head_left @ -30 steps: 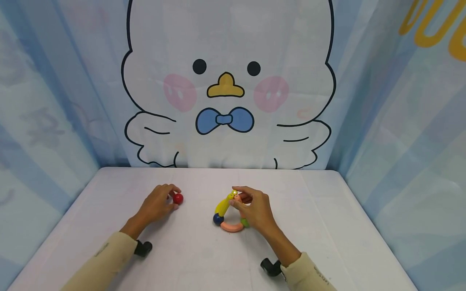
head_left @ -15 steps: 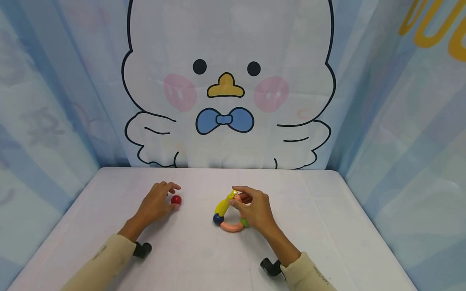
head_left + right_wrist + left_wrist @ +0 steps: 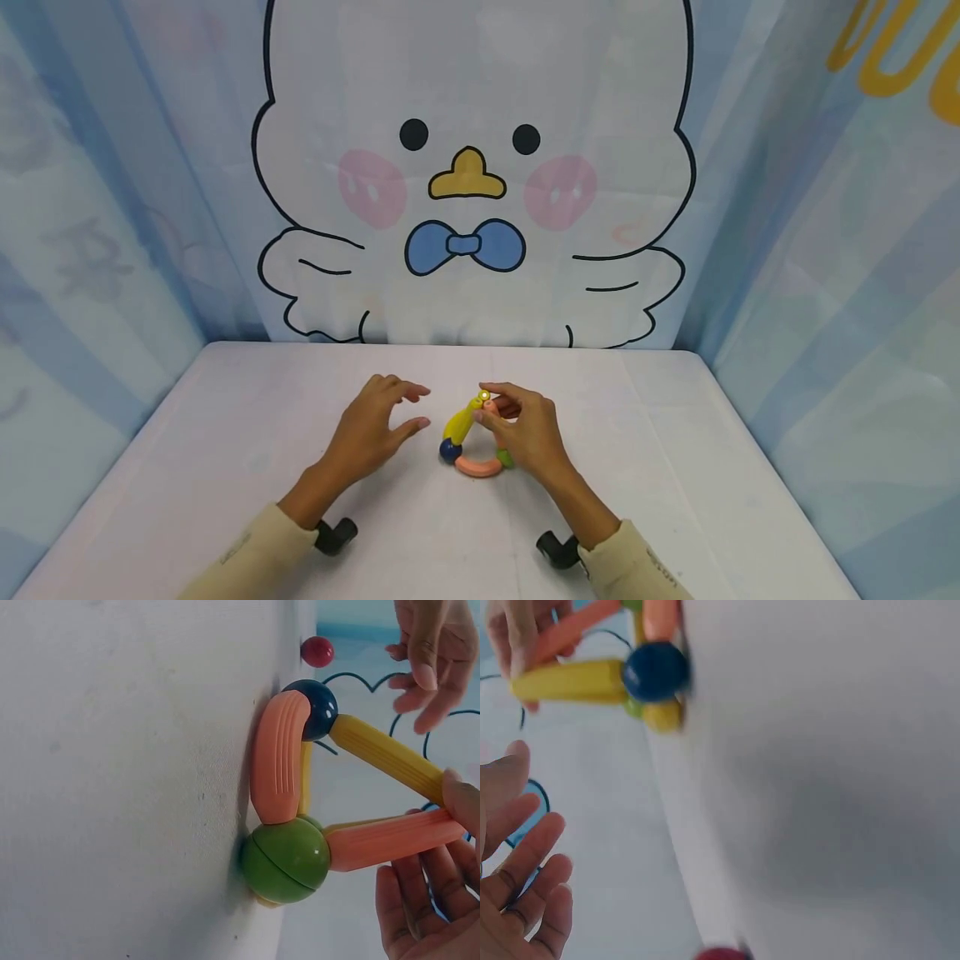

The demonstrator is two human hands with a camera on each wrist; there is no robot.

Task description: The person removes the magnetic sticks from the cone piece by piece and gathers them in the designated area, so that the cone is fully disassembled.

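A magnetic stick-and-ball frame stands on the table, its sticks leaning together at the top. It has a yellow stick (image 3: pixel 457 427), a curved orange stick (image 3: pixel 478 468), a dark blue ball (image 3: pixel 450 451) and a green ball (image 3: pixel 286 859). My right hand (image 3: pixel 532 429) pinches the upper ends of the yellow and orange sticks (image 3: pixel 397 838). To the left of the frame hovers my left hand (image 3: pixel 367 433), fingers and thumb spread apart, holding nothing. A red ball (image 3: pixel 317 651) lies on the table beyond the blue one; in the head view the left hand hides it.
The white tabletop (image 3: pixel 420 550) ends at a printed cloth backdrop (image 3: pixel 465 308), with cloth also hanging at both sides. A black wrist camera (image 3: pixel 335 537) is worn at the left cuff, and another black camera (image 3: pixel 557 550) at the right.
My left hand has let go of the red ball and moved right toward the frame, its fingers parted. The right hand keeps its pinch on the stick ends. The head view shifts slightly.
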